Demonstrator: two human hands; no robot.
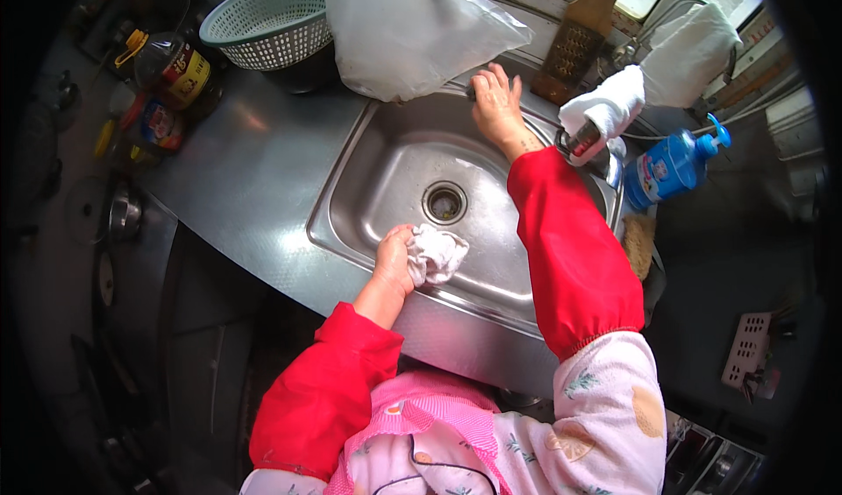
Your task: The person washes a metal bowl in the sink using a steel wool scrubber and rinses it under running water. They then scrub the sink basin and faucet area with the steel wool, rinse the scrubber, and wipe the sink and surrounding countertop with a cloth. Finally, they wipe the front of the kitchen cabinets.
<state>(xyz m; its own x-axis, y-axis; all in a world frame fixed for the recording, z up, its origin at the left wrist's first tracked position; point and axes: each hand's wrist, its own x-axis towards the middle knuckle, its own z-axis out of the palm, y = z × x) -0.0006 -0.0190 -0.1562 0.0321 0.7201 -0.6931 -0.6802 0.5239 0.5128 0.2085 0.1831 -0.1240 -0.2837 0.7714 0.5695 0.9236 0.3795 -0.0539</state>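
Note:
My left hand (393, 258) grips a crumpled, pale cloth (439, 255) over the front part of a stainless-steel sink (388, 166). The basin holds no dishes, and its round drain (445, 202) has small bits of debris in it. My right hand (496, 104) reaches to the back rim of the sink, beside a large translucent plastic bag (414, 31). A small dark thing shows at its fingertips; whether the hand holds it cannot be made out. To the right of that hand is the faucet, partly wrapped in a white cloth (608, 110).
A blue pump bottle (668, 166) and a tan sponge (638, 245) stand right of the sink. Behind it leans a wooden-framed grater (575, 41). On the left are a green-rimmed colander (270, 25), an oil bottle (177, 71) and a red-labelled jar (158, 123). A pink basket (746, 347) lies far right.

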